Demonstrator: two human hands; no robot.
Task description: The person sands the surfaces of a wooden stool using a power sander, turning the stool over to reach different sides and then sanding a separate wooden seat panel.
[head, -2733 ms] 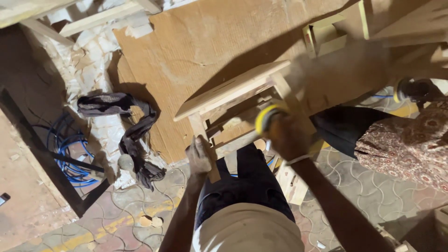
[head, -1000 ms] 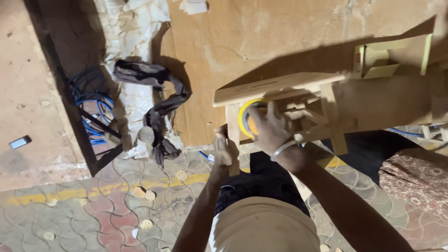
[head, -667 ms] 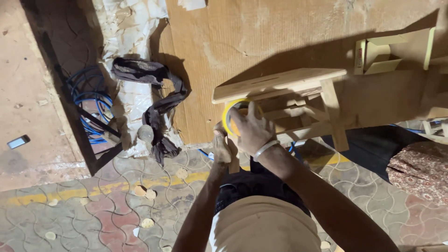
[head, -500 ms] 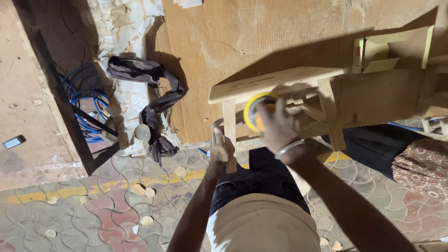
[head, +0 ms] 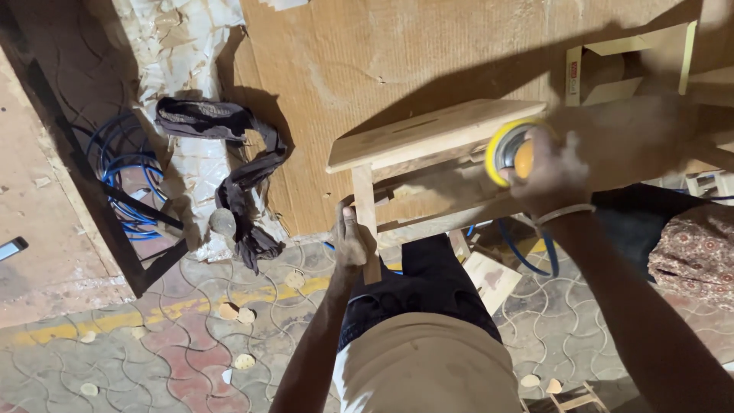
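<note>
Cardboard sheet is lying flat across the top of the view, covering most of the ground there. Paved floor with interlocking tiles is taking up the bottom, scattered with small wood chips.

Wooden stool is sitting tipped on the cardboard, seat slab facing up-left, legs and rails pointing toward the person. It's just in front of the person's knees, roughly centre-right of the view.

Dark rag is lying crumpled to the left of the stool, well apart from it. Blue hose is coiling further left, beside a dark frame.

Right hand is wrapping fully round a round sander with a yellow rim, pressing it against the right end of the stool, under the seat edge. Grip is closed tight on the tool body. Dust is blurring that area.

Left hand is clamping round the stool's near leg, fingers closed on the wood, holding it.

Small wood offcut is lying on the tiles between the person's legs and the stool.
</note>
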